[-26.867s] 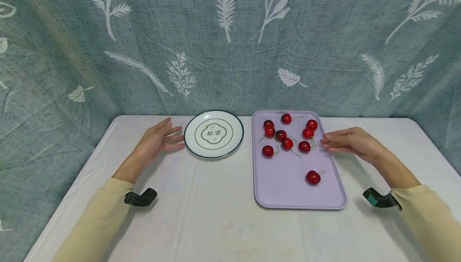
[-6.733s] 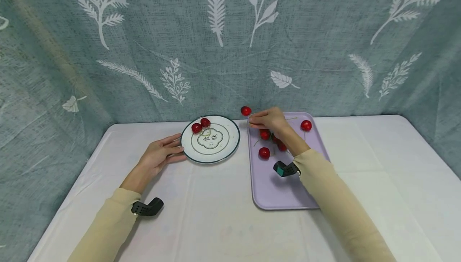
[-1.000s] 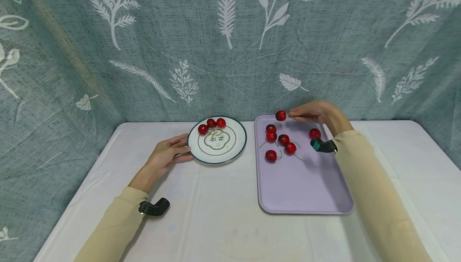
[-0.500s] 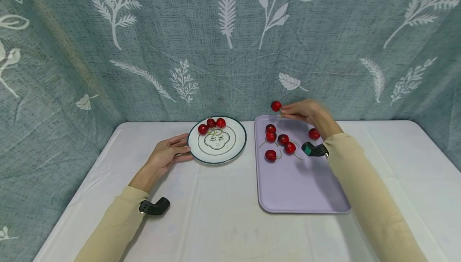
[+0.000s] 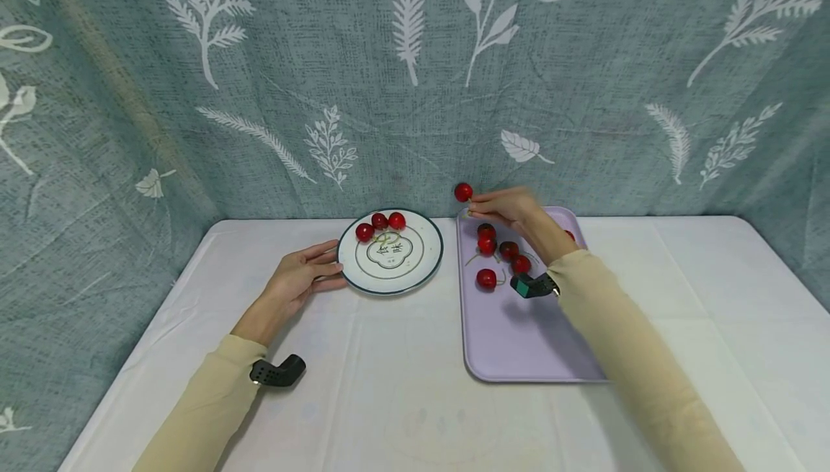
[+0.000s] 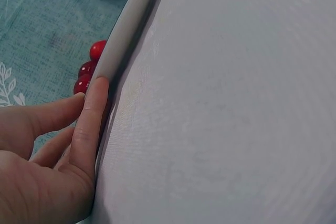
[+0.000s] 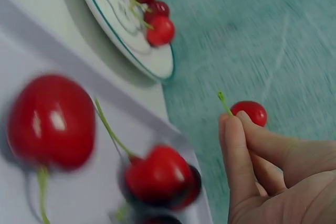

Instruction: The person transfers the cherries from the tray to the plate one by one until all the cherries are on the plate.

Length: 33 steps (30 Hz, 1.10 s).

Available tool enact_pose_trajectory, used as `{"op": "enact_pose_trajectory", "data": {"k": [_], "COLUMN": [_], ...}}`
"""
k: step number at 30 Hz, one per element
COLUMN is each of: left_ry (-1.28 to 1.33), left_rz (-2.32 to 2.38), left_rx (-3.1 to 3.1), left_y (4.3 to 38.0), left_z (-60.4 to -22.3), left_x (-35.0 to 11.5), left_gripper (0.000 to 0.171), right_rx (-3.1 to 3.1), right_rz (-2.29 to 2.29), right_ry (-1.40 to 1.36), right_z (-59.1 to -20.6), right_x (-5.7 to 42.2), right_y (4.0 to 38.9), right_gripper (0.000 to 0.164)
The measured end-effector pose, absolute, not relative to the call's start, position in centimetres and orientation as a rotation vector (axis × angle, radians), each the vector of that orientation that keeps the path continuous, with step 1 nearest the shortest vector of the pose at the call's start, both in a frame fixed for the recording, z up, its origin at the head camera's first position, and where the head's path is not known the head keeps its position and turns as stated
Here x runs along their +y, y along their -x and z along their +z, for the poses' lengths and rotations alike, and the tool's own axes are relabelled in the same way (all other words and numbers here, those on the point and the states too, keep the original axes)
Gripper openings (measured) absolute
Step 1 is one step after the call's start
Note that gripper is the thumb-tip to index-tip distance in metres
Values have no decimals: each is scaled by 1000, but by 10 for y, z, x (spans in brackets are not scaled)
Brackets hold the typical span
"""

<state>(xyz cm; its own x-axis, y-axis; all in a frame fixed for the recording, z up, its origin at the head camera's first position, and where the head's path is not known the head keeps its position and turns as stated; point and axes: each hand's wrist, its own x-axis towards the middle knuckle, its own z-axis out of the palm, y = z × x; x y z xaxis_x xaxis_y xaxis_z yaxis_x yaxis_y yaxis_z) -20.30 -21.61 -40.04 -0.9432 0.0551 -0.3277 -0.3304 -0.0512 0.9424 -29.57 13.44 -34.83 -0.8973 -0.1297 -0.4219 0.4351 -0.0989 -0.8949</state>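
Three cherries on plate, tray with more cherries right, curtain behind

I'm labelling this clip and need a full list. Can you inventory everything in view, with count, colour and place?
Table: 1, white, across the lower head view
Curtain: 1, blue-green with white leaf prints, behind the table
Tray: 1, pale purple, on the table, right of centre
Plate: 1, white, dark rim, left of the tray
Plate cherries: 3, red, far side of the plate
Tray cherries: 6 visible, red, one mostly hidden by the right arm
Raised cherry: 1, red, in the air
Wrist devices: 2, black, one per wrist
Sleeves: 2, pale yellow, on both arms
Left hand: 1, bare, at the plate's rim
Right hand: 1, bare, pinching the raised cherry's stem
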Motion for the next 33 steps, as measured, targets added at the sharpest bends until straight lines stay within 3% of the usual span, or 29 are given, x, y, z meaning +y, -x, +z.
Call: {"op": "enact_pose_trajectory", "data": {"k": [23, 33], "left_ry": [289, 289], "left_rz": [2086, 2098], "left_rx": [1961, 1951], "left_y": [205, 203], "left_z": [-399, -401], "left_x": [-214, -213], "left_gripper": [63, 63], "right_rx": [1951, 2028], "right_rz": [-1973, -1922], "right_ry": [-137, -263], "right_z": [-366, -373], "right_x": [72, 57], "right_y": [279, 278], "right_gripper": [32, 28]}}
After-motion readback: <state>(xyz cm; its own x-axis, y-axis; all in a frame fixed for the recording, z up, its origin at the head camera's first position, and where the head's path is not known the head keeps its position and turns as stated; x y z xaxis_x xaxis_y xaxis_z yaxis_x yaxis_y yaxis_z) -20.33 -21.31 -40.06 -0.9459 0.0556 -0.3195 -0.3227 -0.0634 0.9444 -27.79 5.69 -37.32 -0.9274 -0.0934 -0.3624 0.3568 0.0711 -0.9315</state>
